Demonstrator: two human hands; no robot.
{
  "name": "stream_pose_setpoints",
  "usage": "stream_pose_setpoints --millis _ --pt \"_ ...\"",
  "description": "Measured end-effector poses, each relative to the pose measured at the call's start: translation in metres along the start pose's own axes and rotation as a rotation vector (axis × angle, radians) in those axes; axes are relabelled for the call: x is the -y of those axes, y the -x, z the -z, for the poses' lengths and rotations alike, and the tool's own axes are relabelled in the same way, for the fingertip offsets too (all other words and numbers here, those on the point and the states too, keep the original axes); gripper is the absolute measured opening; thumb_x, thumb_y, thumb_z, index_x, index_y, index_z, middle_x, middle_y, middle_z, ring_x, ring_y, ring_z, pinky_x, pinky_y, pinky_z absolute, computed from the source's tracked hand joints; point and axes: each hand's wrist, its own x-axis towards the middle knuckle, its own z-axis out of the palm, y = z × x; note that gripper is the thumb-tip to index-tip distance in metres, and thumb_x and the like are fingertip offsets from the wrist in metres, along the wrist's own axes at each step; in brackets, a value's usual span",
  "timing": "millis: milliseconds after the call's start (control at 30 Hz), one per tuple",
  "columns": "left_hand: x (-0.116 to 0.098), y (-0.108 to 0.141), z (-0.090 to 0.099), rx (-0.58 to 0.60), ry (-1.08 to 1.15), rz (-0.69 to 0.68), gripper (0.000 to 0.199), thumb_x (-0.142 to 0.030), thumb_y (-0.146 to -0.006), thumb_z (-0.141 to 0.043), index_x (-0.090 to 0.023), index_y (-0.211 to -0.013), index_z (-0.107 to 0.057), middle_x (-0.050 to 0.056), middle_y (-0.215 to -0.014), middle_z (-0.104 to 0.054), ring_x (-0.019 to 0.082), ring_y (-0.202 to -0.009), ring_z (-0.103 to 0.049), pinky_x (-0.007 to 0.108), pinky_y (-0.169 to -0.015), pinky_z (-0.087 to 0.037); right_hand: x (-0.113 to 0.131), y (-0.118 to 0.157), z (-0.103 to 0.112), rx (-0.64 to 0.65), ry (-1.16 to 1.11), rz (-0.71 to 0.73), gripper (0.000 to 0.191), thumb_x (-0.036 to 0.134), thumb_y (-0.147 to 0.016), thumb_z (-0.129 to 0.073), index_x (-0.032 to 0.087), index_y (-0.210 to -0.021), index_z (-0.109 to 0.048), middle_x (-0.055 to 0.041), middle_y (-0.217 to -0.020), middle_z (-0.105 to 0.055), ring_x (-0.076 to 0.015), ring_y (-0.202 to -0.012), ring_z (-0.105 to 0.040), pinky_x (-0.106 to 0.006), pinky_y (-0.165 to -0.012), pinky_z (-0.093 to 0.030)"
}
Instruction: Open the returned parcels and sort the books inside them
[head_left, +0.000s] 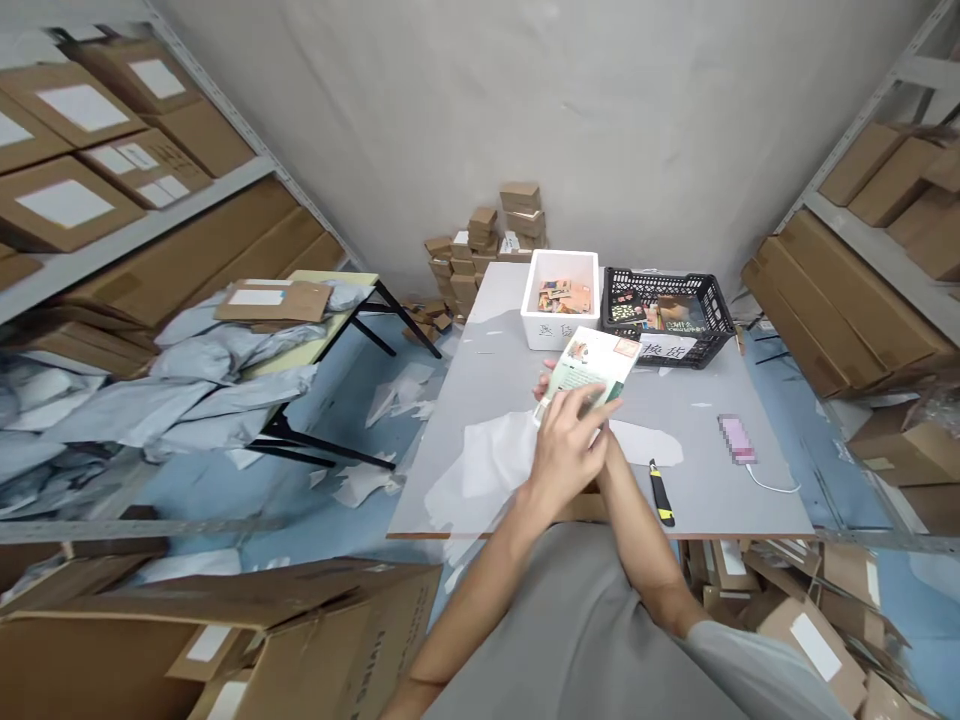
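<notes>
A book [600,355] with a white and green cover and a red mark in one corner is held tilted above the table. My right hand [543,382] grips it from underneath, with fingertips showing at its left edge and the palm hidden. Across its lower part lies my left hand [571,432], fingers stretched out on the cover, the wrists crossing. Just beyond the book stand a white foam box [536,325] with small orange packets or cards inside and a black plastic crate [705,350] of books. A black and yellow utility knife [661,492] rests right of my forearms.
A pink phone [737,438] with a white cable lies on the table [739,510]. White wrapping sheets [487,460] cover its left part. Grey mailing bags [225,370] pile on a side table. Carton shelves flank both sides; an open carton [360,640] stands at lower left.
</notes>
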Motion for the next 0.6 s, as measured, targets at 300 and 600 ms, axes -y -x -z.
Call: stream_pose_setpoints --millis 300,600 --pt "-0.002 -0.001 0.005 -0.234 0.081 0.021 0.036 -0.008 -0.105 -0.069 -0.027 -0.131 -0.085 0.010 -0.139 -0.081 0.026 -0.127 -0.077 0.044 -0.111 -0.065 -0.005 -0.014 -0.003 0.071 0.028 0.100 0.058 0.079 -0.096 -0.068 0.032 -0.124 -0.085 -0.0087 -0.127 -0.087 -0.0319 -0.131 -0.079 -0.048 -0.100 -0.072" --pt "0.094 -0.010 0.023 -0.455 0.576 0.688 0.066 -0.065 -0.091 -0.092 -0.018 -0.136 -0.082 0.019 -0.138 -0.084 0.034 -0.134 -0.080 0.051 -0.121 -0.064 0.054 0.010 -0.005 -0.012 0.241 0.498 0.042 0.053 -0.103 -0.083 0.027 -0.136 -0.088 -0.0091 -0.133 -0.085 -0.0277 -0.127 -0.078 -0.046 -0.114 -0.066"
